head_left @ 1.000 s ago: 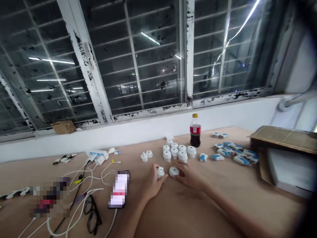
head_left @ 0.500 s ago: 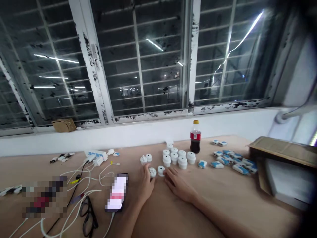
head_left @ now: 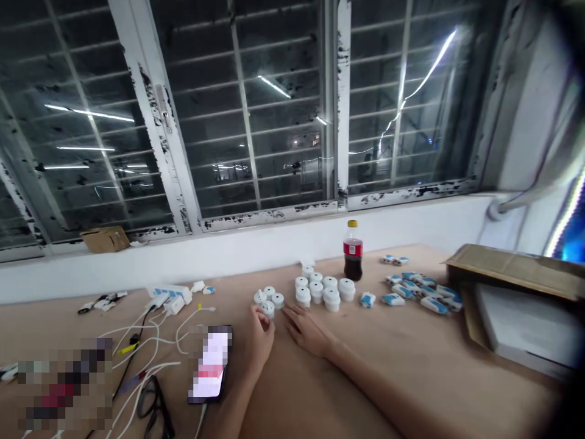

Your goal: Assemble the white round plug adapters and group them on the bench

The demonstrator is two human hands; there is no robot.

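White round pieces (head_left: 277, 299), four: clustered at 12 o'clock from the left hand (head_left: 262, 334); the nearest was partly covered by its curled fingers, and whether they gripped it could not be told. Right hand (head_left: 307, 331): lay palm down, fingers loosely spread, at 3 o'clock from the left. White stacks (head_left: 331, 297): stood at 1 o'clock from the right hand, rear ones overlapped. Phone (head_left: 211, 366): lay at 8 o'clock from the left hand, screen pixelated. Glasses (head_left: 163, 405): lay beyond it, cut off below.

Left hand (head_left: 262, 334) curled inward, right hand (head_left: 308, 330) palm down, forearms (head_left: 365, 389) extended forward
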